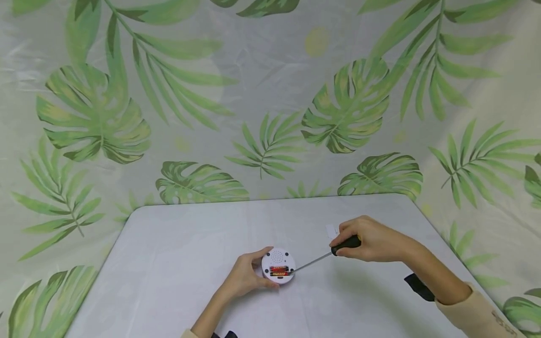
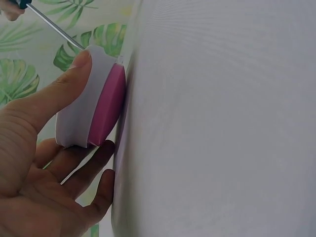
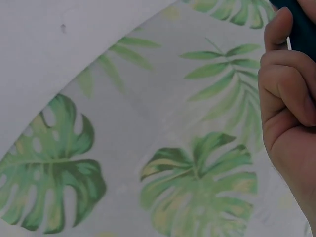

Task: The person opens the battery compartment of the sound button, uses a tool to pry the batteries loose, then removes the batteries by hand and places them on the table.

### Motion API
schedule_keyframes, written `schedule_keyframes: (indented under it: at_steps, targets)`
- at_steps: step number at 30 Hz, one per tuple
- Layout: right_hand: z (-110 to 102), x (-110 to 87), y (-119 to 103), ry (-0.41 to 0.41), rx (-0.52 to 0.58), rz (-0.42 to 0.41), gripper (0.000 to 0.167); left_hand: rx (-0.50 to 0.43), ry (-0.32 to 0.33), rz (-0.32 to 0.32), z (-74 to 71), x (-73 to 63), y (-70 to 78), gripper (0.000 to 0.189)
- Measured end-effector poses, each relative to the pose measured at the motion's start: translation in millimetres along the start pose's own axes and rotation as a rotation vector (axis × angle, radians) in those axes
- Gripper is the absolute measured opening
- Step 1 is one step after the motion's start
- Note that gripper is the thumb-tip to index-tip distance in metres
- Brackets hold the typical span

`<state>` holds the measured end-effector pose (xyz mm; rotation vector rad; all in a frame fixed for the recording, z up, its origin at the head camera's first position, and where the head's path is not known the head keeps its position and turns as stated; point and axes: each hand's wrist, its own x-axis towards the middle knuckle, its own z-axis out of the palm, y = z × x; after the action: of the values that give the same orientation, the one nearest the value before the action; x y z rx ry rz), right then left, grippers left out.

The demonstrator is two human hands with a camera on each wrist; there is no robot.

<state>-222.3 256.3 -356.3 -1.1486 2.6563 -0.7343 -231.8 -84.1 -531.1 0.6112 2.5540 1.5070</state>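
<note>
Beyond the far edge and rounded far corners of the white counter (image 1: 186, 249) hangs a pale cloth (image 1: 270, 89) printed with green fronds, broad split leaves and yellowish spots, showing past both side edges too.

"How's the light?"
"Head view bright, fairly even; a soft shadow on the surface (image 1: 190, 249) below the right hand (image 1: 367, 240), pale sheen upper left on the backdrop (image 1: 262, 70)."
"Wrist views?"
"Dimmer, greyer; the right perhaps slightly soft."
</note>
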Motion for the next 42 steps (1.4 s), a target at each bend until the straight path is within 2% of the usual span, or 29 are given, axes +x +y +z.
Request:
schedule_keyframes:
  at_steps: [5, 8, 13, 18, 23, 32, 42]
  targets:
    - [1, 8.2, -25, -0.027, -0.132, -0.011, 0.017, -0.011, -0.005, 0.018, 1.8, 1.7, 0.1, 0.099]
    - [2, 11.3, -30, -0.034, -0.157, -0.018, 0.017, -0.011, -0.003, 0.018, 2.9, 2.1, 0.3, 0.099]
    - [4, 5.9, -5, -0.036, -0.034, -0.016, 0.019, 0.012, 0.006, 0.014, 2.9, 0.7, 0.5, 0.098]
    - [11, -8.0, 26, 0.015, 0.084, -0.022, 0.022, 0.029, 0.002, 0.028, 1.9, 1.7, 0.5, 0.097]
    - [20, -19.3, 48, 0.052, 0.202, -0.053, 0.022, 0.05, 0.005, 0.029, 0.0, 1.2, -0.3, 0.097]
    - [42, -34.3, 79, 0.096, 0.362, -0.095, 0.028, 0.042, 0.002, 0.011, -1.7, -1.9, 1.3, 0.096]
    - [61, -44.4, 98, 0.146, 0.429, -0.068, 0.031, 0.012, 0.001, 0.013, -2.1, -1.8, -2.6, 0.095]
